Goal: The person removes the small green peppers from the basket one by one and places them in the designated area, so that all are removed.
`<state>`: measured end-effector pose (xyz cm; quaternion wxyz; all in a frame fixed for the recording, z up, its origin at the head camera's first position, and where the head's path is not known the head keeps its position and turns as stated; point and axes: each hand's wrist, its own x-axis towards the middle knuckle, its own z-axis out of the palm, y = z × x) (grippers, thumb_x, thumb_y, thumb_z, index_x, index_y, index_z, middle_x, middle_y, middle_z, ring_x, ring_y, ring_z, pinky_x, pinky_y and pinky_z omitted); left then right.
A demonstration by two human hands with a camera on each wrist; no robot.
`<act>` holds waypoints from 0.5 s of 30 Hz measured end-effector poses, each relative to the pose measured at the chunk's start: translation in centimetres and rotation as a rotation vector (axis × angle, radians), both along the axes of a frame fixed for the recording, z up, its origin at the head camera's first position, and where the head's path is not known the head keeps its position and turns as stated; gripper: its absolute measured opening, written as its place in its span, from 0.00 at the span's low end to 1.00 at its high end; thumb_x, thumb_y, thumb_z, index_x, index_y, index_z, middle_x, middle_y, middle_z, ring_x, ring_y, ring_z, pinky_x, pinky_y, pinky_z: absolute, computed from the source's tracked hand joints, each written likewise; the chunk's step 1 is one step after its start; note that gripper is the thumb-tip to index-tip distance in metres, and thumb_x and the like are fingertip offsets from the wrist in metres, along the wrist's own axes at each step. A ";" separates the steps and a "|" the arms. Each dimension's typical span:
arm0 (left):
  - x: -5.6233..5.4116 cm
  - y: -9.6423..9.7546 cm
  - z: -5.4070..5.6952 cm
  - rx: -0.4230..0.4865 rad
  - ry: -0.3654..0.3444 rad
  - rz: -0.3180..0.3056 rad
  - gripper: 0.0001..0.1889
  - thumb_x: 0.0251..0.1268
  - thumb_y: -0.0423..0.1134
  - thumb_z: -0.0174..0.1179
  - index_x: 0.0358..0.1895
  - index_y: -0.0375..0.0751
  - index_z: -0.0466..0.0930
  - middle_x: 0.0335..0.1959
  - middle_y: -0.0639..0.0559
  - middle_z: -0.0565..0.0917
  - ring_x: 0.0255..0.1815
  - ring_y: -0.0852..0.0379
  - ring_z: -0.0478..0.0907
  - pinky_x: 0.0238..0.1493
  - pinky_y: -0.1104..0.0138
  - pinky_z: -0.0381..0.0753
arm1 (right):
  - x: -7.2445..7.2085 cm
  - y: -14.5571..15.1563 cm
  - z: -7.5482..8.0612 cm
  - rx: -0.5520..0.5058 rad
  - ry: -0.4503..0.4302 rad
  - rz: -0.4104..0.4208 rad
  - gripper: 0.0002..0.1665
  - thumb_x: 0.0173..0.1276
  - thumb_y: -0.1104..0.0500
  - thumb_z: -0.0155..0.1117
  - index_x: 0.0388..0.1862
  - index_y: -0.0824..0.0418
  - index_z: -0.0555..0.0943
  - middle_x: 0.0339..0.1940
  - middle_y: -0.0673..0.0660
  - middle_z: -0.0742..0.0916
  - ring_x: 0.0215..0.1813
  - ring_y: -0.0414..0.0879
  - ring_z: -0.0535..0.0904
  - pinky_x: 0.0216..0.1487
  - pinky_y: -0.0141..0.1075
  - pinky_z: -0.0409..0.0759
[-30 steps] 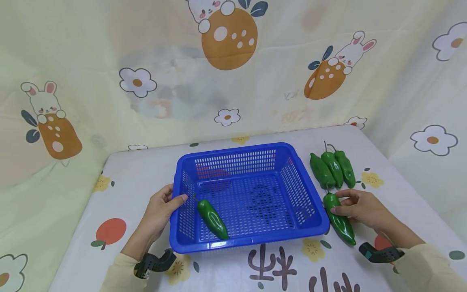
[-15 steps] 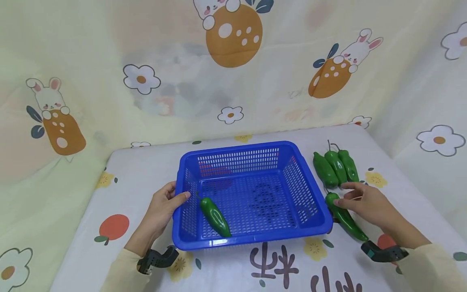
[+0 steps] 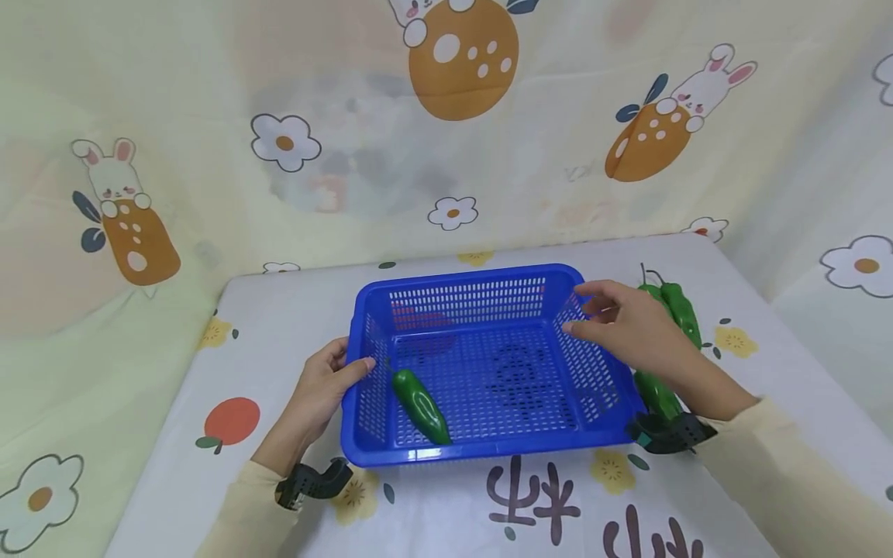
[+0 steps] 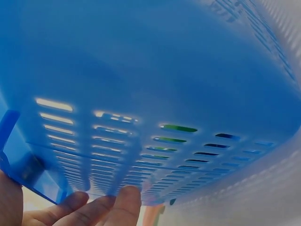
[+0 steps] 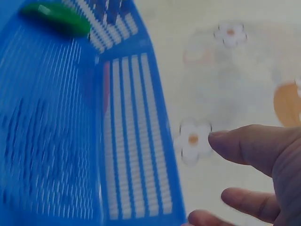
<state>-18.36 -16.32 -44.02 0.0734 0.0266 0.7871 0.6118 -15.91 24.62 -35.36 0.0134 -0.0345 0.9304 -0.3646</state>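
Observation:
A blue plastic basket [image 3: 474, 447] with slotted walls sits mid-table. My left hand [image 3: 325, 391] grips its left rim, thumb over the inside and fingers against the outer wall, as the left wrist view shows. Inside, near the left wall, lies one green pepper [image 3: 422, 407]. My right hand [image 3: 631, 325] hovers over the basket's right rim, fingers loosely bent and holding nothing. Beneath the right forearm a second green pepper [image 3: 657, 394] lies beside the basket, partly hidden by the wrist. Behind that hand are more green peppers [image 3: 681, 310], partly covered.
A patterned white cloth [image 3: 279, 310] covers the table. Behind it hangs a printed curtain [image 3: 377, 194], with further curtain panels at both sides. Dark straps with small devices [image 3: 314, 480] are on both wrists.
My right hand has let go of the pepper beside the basket, lifted and moved left over the right rim. My left hand keeps its hold. The head view has shifted slightly.

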 end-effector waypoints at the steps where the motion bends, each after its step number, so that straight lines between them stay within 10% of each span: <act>1: -0.1 0.0 0.0 0.000 -0.001 -0.003 0.27 0.76 0.40 0.62 0.72 0.34 0.70 0.59 0.34 0.84 0.56 0.41 0.85 0.58 0.50 0.86 | -0.2 -0.8 0.3 -0.006 0.000 0.022 0.38 0.72 0.47 0.70 0.73 0.65 0.73 0.60 0.70 0.83 0.60 0.64 0.80 0.56 0.59 0.85; 15: -0.2 -0.1 -0.1 0.014 -0.016 -0.002 0.25 0.76 0.39 0.62 0.70 0.33 0.72 0.57 0.34 0.85 0.54 0.41 0.86 0.55 0.53 0.88 | -3.8 -11.5 -0.8 -0.196 -0.218 0.209 0.35 0.66 0.54 0.76 0.71 0.59 0.77 0.52 0.60 0.83 0.45 0.52 0.84 0.44 0.42 0.87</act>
